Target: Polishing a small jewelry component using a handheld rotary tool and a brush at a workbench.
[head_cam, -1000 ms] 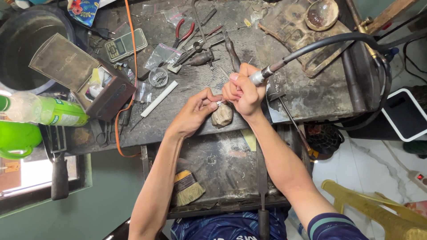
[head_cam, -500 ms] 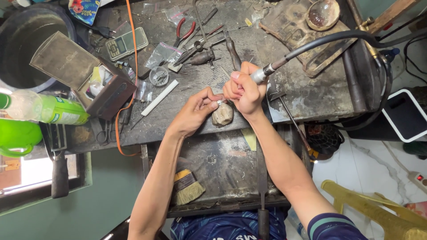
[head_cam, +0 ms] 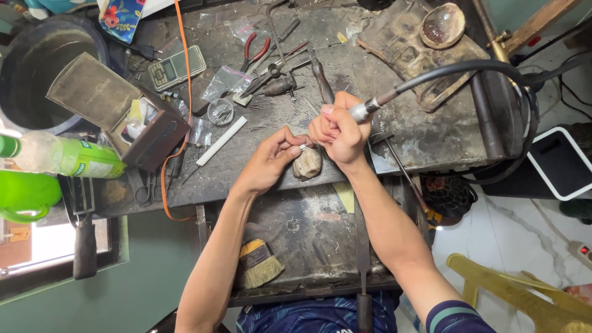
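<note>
Scarred and dusty, a dark workbench (head_cam: 431, 142) is filling the upper frame, with a lower shelf (head_cam: 308, 234) sitting at six o'clock beneath it and a pale tiled floor showing at four o'clock.

At ten o'clock a black tub (head_cam: 24, 68) is standing beside an open brown box (head_cam: 123, 117), and a green bottle (head_cam: 68, 157) is lying at nine o'clock. A black flex shaft (head_cam: 468, 68) is arching from two o'clock down toward the middle. A brush (head_cam: 258, 264) is resting on the shelf at seven o'clock. A pocket scale (head_cam: 176, 66), red-handled pliers (head_cam: 256, 49) and a white stick (head_cam: 221, 141) are lying around eleven o'clock.

At the centre the right hand (head_cam: 339, 132) is curling shut around the shaft's metal handpiece (head_cam: 364, 111), tip pointing down and left. The left hand (head_cam: 271, 160) is half closed, thumb and forefinger pinching a small silvery ring (head_cam: 303, 148) just over a rounded bench peg (head_cam: 307, 163) at the bench edge.

The ring is looking very light, stiff and smooth, so it is likely slipping easily under a spinning tip; gripping it by its outer sides and bracing it against the peg seems the safest hold. It also looks thin enough to mar or bend under pressure. The handpiece seems rigid, with the stiff hose tugging at it, so holding it low near the tip seems best.
</note>
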